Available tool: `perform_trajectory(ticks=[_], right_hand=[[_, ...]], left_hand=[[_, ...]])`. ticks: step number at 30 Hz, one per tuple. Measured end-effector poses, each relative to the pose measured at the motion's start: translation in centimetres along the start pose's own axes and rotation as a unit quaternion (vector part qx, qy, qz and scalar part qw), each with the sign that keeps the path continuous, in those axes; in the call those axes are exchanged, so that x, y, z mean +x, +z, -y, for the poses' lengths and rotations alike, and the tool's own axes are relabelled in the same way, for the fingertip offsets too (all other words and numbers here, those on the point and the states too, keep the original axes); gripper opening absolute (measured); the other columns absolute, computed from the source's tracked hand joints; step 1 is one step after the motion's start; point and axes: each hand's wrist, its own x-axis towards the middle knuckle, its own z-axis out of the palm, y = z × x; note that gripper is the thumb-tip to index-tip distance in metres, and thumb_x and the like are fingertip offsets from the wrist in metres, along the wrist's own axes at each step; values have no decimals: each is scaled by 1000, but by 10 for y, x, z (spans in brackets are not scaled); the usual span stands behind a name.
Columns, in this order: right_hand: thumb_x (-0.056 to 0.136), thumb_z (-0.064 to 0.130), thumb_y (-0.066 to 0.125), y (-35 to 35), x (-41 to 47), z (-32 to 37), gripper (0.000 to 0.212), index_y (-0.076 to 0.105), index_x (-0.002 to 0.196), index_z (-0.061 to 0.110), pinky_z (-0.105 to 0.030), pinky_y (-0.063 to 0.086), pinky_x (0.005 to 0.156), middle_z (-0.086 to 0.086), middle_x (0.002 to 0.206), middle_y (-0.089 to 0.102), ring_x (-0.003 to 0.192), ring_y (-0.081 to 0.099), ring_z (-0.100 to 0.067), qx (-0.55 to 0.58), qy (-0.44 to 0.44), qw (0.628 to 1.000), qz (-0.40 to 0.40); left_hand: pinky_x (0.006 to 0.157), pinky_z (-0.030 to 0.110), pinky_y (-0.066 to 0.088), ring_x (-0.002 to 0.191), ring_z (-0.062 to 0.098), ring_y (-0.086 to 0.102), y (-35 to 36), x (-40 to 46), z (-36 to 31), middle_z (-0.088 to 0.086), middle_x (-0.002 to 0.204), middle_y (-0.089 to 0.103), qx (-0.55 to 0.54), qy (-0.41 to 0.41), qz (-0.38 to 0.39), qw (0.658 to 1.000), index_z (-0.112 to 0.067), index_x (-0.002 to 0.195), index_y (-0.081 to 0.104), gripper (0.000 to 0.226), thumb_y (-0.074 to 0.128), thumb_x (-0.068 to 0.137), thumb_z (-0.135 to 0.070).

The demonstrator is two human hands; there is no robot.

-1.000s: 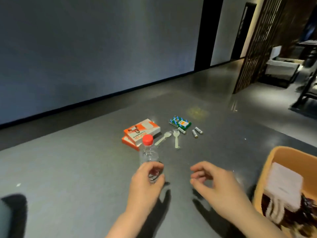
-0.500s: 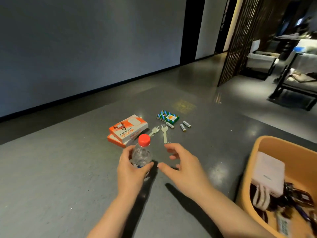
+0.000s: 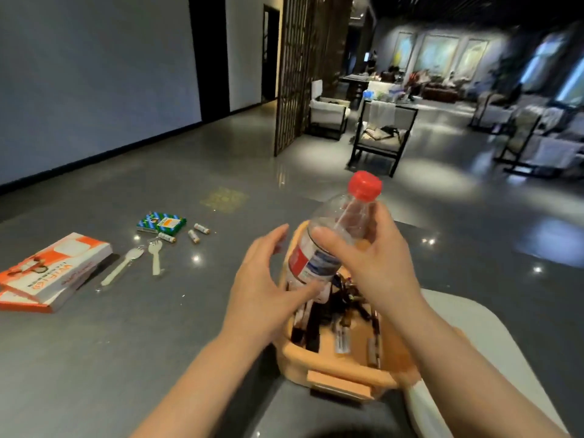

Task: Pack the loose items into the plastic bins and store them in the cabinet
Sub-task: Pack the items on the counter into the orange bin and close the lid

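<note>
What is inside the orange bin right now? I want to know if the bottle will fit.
The orange bin holds dark tangled cords and a few pens or markers. The bottle, in the right hand, and the left hand cover its far part.

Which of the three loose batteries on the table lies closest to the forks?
The leftmost battery, lying just beside the right fork; the other two batteries sit farther right.

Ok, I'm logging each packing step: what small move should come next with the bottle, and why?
Probably lower the bottle into the orange bin: the right hand grips it, tilted, right above the bin, and the left hand steadies its lower end.
</note>
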Motion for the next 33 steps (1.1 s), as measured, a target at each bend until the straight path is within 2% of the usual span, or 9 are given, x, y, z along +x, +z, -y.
perform_trajectory(ticks=[6,9,12,15,20,23,27,30,33], right_hand=[[60,67,69,-71,7,-50,58,55,106,36,-25,48,71,20,95,66,88,62,2,-133,100,985,-49],[69,65,66,-64,14,-74,64,54,118,26,-31,50,77,10,109,64,94,61,-11,-235,159,958,50],[79,59,62,-43,24,-94,41,56,99,24,-25,47,63,5,97,64,76,58,-8,-311,210,917,134],[86,52,57,-28,43,-113,36,61,101,20,-32,55,73,-2,97,68,81,64,-16,-346,252,882,199],[86,41,63,-15,63,-132,42,59,111,8,-28,45,62,-7,93,65,83,64,-23,-368,311,855,192],[89,37,60,-12,60,-142,40,56,122,14,-25,41,59,-3,90,59,77,60,-20,-408,323,825,222],[88,42,60,-9,56,-131,39,57,114,14,-27,41,56,0,76,57,66,56,-14,-468,292,811,196],[88,51,54,-2,57,-100,46,57,119,17,-32,46,69,1,100,64,85,61,-18,-530,150,819,157],[86,47,60,32,59,-53,49,52,127,23,-33,47,78,1,118,62,97,61,-18,-377,37,908,180]], left_hand=[[93,24,37,117,9,47,36,-5,27,-18,120,47,98,-33,43,994,-31,128,48,60,72,75,-20],[91,21,34,117,6,44,41,-7,30,-17,126,48,122,-24,52,991,-33,126,48,51,67,79,-25],[92,19,31,117,2,41,41,-8,32,-18,127,47,129,-24,54,990,-34,125,49,47,65,81,-26],[93,17,29,118,-1,38,40,-9,33,-19,127,45,138,-20,59,988,-34,123,50,45,65,82,-25],[89,12,28,115,-4,37,42,-9,34,-23,124,45,139,-28,50,989,-34,121,53,41,64,82,-26],[85,7,28,114,-5,37,46,-10,29,-23,125,44,129,-40,44,990,-34,120,54,38,62,83,-26],[92,8,31,118,-3,39,39,-14,27,-22,125,45,90,-45,39,994,-31,119,55,35,56,85,-26],[95,17,40,112,-6,45,20,-16,37,-24,118,50,63,-54,12,996,-32,114,58,28,55,86,-31],[96,19,40,109,-6,50,-12,-21,59,-23,112,54,59,-80,-46,994,-31,109,60,23,58,86,-32]])
